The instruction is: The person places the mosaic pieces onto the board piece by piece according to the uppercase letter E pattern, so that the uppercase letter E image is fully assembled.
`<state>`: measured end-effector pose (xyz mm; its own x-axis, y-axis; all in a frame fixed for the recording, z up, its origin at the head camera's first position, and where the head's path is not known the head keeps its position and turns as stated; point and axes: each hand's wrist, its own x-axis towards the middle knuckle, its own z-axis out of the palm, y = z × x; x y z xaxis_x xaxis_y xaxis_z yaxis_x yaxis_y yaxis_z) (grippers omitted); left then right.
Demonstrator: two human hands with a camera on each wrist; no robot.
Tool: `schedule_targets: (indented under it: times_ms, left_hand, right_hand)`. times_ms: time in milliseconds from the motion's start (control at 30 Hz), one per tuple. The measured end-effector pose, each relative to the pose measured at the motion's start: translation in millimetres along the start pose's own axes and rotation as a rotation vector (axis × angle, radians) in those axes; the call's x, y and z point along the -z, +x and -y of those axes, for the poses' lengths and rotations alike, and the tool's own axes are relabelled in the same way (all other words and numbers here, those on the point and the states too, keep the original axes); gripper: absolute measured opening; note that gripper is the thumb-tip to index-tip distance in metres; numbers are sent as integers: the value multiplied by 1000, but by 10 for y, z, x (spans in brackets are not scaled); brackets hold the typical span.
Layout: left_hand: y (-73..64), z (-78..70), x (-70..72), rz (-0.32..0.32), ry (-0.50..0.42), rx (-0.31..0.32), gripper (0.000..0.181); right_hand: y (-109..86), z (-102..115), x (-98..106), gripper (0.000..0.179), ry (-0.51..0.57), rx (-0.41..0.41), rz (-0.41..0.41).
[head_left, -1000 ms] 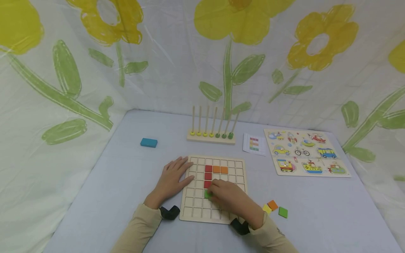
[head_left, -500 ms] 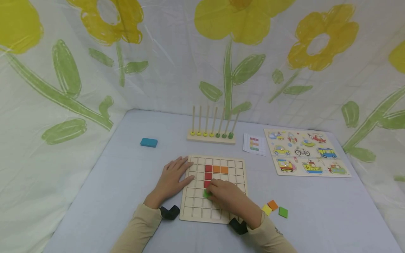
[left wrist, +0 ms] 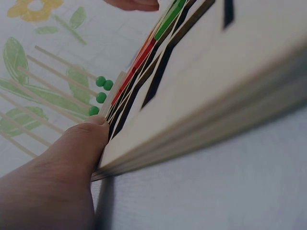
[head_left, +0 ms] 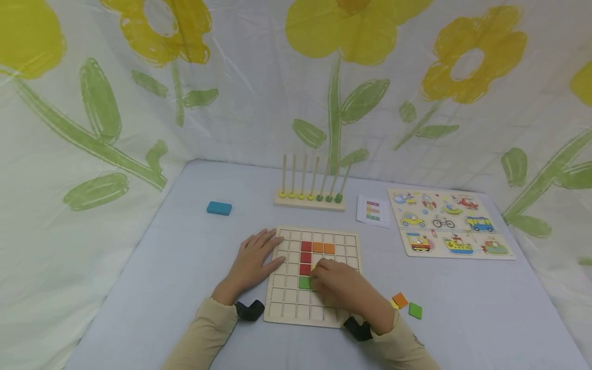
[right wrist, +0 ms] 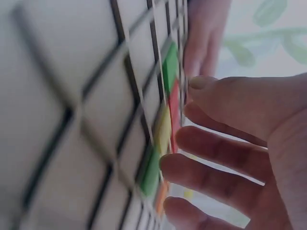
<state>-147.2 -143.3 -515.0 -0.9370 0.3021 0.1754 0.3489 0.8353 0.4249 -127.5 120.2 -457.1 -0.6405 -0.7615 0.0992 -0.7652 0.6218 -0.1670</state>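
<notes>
A square wooden grid board lies on the table with coloured square tiles in its cells. Red tiles form a column, with orange tiles beside the top one and a green tile below. My left hand rests spread on the board's left edge. Over the middle of the board, my right hand hovers with loosely bent fingers. The right wrist view shows nothing between thumb and fingers; a yellow tile and another green tile lie in cells near its fingertips.
Loose orange, green and partly hidden yellow tiles lie right of the board. Behind are a peg stand with beads, a pattern card, a vehicle puzzle board and a blue block.
My right hand has drawn slightly to the right, away from the green tile, which now shows fully in its cell. My left hand has stayed in place.
</notes>
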Motion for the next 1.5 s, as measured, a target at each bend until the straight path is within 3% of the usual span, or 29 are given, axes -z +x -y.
schedule_targets:
  times_ms: [133,267,467,633,833,1233,1500]
  left_hand:
    - [3,-18,3,-1,5,-5,55]
    - [0,-19,10,-18,11,-20,54]
    - [-6,-15,10,-35,13,-31,54]
    - [-3,-7,4,-27,13,-15,55]
    - [-1,-3,8,-19,14,-17,55]
    - [-12,-22,23,-8,-6,-9,55]
    - [-12,-31,23,-36,-3,-23,54]
  right_hand:
    - [-220,-156,113,15,16,-84,-29]
    - [-504,-307,218,21,16,-236,-8]
    - [-924,-474,355,23,45,-468,96]
    - [-1196,-578,355,27,62,-562,195]
    - [-1330,-623,323,29,102,-617,237]
    - [-1350,-647,294,26,81,-597,197]
    - [-1356,-639,310,28,71,-593,204]
